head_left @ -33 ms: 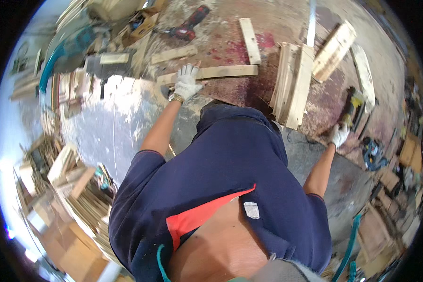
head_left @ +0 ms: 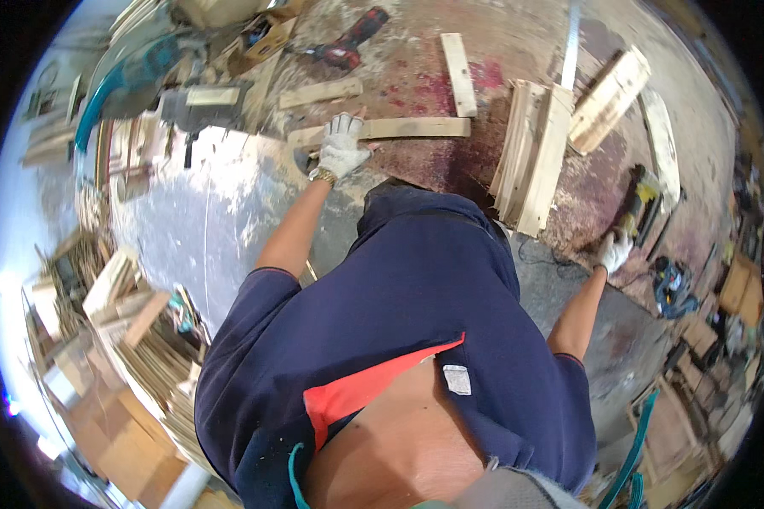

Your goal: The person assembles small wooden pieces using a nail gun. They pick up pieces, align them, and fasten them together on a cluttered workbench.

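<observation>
Plank [head_left: 399,129]: gloved left hand [head_left: 341,146] clasps its near end; right hand [head_left: 615,250], right of it, grips a yellow tool [head_left: 641,204]; lift level.

I see a rough concrete floor [head_left: 229,229], grey and glaring with bright light on the left, stained dark red [head_left: 450,161] farther off. Sawdust and scrap lie across it. Stacks of wooden slats [head_left: 144,339] crowd the near left, more timber clutter [head_left: 696,407] fills the near right. A red cordless drill [head_left: 348,42] lies at the far side.
</observation>
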`<state>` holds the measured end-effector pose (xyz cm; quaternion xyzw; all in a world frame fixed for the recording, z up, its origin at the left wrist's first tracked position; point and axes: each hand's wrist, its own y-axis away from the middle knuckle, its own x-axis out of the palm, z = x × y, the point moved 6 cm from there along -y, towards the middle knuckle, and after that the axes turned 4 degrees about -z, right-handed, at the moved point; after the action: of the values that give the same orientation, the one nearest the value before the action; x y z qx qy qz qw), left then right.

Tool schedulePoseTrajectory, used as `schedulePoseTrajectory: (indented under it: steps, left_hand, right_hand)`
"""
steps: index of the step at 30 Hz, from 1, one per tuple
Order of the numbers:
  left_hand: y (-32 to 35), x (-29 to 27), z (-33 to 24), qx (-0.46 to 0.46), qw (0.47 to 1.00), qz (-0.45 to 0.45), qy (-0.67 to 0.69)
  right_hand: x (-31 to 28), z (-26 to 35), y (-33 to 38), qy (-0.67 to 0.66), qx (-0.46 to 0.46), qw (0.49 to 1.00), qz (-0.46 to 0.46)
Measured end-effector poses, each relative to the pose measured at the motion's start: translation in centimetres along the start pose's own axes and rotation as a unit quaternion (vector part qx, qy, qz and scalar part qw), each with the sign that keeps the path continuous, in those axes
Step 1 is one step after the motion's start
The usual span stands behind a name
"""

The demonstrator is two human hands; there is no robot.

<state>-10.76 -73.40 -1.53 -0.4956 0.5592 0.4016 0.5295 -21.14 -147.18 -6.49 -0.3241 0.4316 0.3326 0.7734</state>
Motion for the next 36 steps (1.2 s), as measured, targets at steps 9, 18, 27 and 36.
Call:
schedulePoseTrajectory:
  steps: [9,18,27,36]
  left_hand:
    - [11.8,0.7,-0.6,-0.227,0.958,-0.170,0.043]
    - [25.3,4.4,-5.6,-0.415,0.908,-0.034,0.048]
    - [30.6,5.8,-2.6,-0.492,0.866,-0.029,0.090]
    - [34.5,12.1,9.5,-0.541,0.804,-0.082,0.232]
  right_hand:
    - [-6.5,4.8,-3.8,-0.530,0.154,0.807,0.210]
    - [-6.4,6.1,-3.2,-0.387,0.214,0.892,-0.093]
    - [-2.4,2.5,2.6,-0.556,0.425,0.713,-0.050]
    - [1.5,2.3,20.6,-0.491,0.427,0.719,0.245]
